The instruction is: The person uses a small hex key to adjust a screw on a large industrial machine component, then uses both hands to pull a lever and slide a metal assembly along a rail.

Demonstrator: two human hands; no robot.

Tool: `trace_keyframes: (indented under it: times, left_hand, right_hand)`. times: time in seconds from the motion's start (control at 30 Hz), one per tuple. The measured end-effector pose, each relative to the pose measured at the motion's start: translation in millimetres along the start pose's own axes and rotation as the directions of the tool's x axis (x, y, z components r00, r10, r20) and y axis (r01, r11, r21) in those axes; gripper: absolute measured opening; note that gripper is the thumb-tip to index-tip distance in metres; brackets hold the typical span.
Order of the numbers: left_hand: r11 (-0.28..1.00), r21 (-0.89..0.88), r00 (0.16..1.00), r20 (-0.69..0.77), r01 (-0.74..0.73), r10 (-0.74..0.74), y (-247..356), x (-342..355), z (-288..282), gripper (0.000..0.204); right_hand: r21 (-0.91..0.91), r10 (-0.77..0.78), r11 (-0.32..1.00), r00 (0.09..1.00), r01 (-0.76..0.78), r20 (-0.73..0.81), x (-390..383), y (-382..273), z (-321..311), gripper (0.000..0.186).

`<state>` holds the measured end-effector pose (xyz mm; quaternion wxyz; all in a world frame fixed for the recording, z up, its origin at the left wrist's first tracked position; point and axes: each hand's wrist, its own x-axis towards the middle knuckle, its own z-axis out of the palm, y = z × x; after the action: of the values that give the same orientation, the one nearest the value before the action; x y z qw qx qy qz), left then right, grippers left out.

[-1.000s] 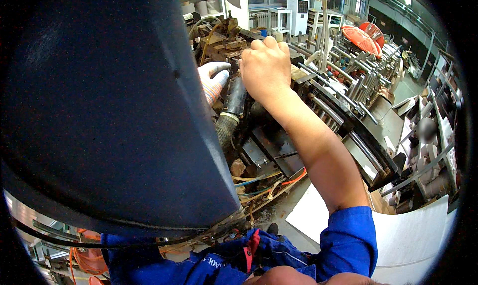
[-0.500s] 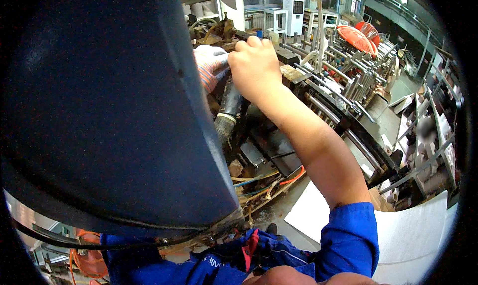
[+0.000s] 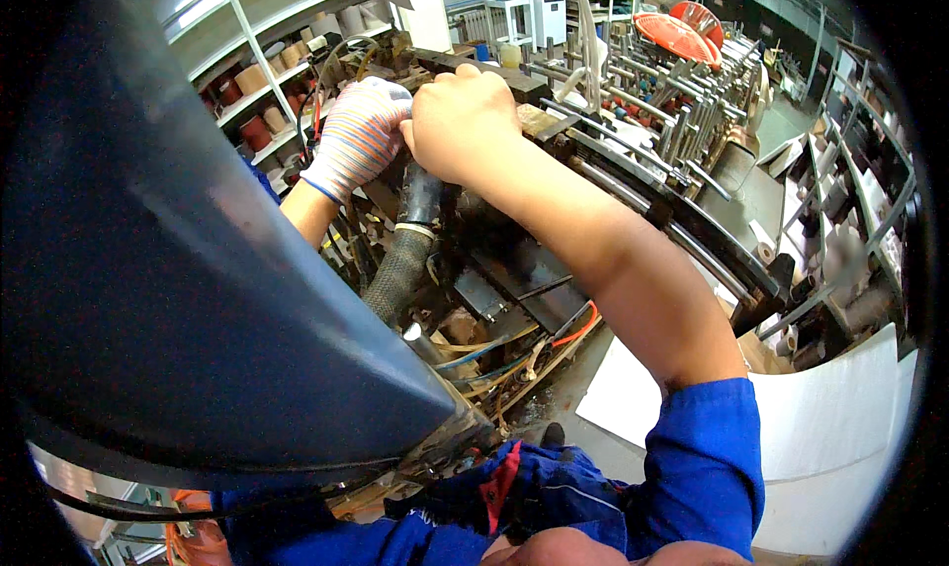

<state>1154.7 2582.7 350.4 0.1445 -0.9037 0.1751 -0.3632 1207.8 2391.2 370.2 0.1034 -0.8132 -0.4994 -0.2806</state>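
Observation:
Near the machine's top, my left hand (image 3: 351, 136), in a striped knit glove, is curled beside my right hand (image 3: 460, 116). My bare right hand has its fingers bent tightly. Both meet above a black pipe (image 3: 420, 195) with a light ring, joined to a braided hose (image 3: 393, 274); what their fingers grip is hidden. A large dark curved panel (image 3: 217, 309) lies left of my forearms. Below the pipe are a dark metal plate (image 3: 524, 274) and several coloured tubes.
Rows of metal rods and rollers (image 3: 652, 121) run to the back right. Shelves of spools (image 3: 252, 80) stand back left, a red fan (image 3: 672, 37) behind the machine, a rack of rolls (image 3: 840, 250) at right, and white sheets (image 3: 820, 428) lower right.
The view has shifted, so more of my left forearm and the shelves show beside the dark panel. Both hands now appear farther left in the picture, still close together.

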Motion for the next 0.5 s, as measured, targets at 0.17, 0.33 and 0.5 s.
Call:
trace_keyframes:
  times: [0.17,0.33,0.5]
  left_hand:
    - [0.998,0.068,1.0,-0.001,0.005,-0.005,0,-4,-16,0.016]
    - [0.999,-0.049,0.999,-0.05,-0.005,0.003,3,0,-17,0.016]
    - [0.997,0.077,1.0,0.001,0.008,-0.008,3,4,-15,0.016]
  right_hand:
    - [0.026,0.052,0.998,0.997,-0.05,-0.061,3,-12,0,0.029]
    - [-0.098,-0.16,0.984,0.978,0.147,-0.136,3,-1,8,0.023]
    - [-0.244,-0.34,0.926,0.916,0.288,-0.214,5,6,6,0.022]
